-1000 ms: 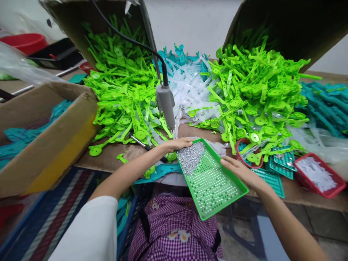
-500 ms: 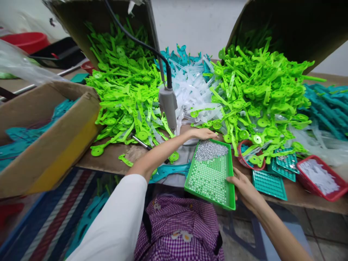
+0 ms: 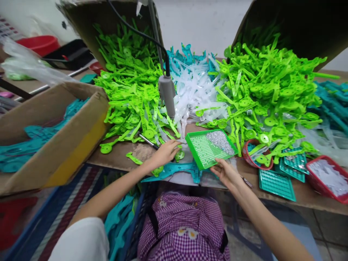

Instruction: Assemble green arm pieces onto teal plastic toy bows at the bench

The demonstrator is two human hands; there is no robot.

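Note:
A bright green tray (image 3: 198, 146) with rows of small holes is held tilted above the table edge by my right hand (image 3: 224, 172), thumb over its near rim. Small shiny metal pieces, which look like screws (image 3: 219, 140), are heaped at its right end. Left of the tray, apart from it, is my left hand (image 3: 166, 153), fingers stretched toward the right with nothing visible in them. A teal plastic part (image 3: 174, 169) lies below and between the hands. Over this spot hangs a grey electric screwdriver (image 3: 167, 96) on a black cable.
Lime green plastic parts (image 3: 277, 90) are piled at both sides, with translucent white parts (image 3: 195, 87) between. Right stand a red round basket (image 3: 246, 159), teal trays (image 3: 277, 185) and a red basket of white pieces (image 3: 312, 181). A cardboard box (image 3: 78, 141) with teal parts is left.
My left hand has come off the tray's far end and moved left and nearer. In my right hand the tray has turned, and the metal pieces now lie to the right.

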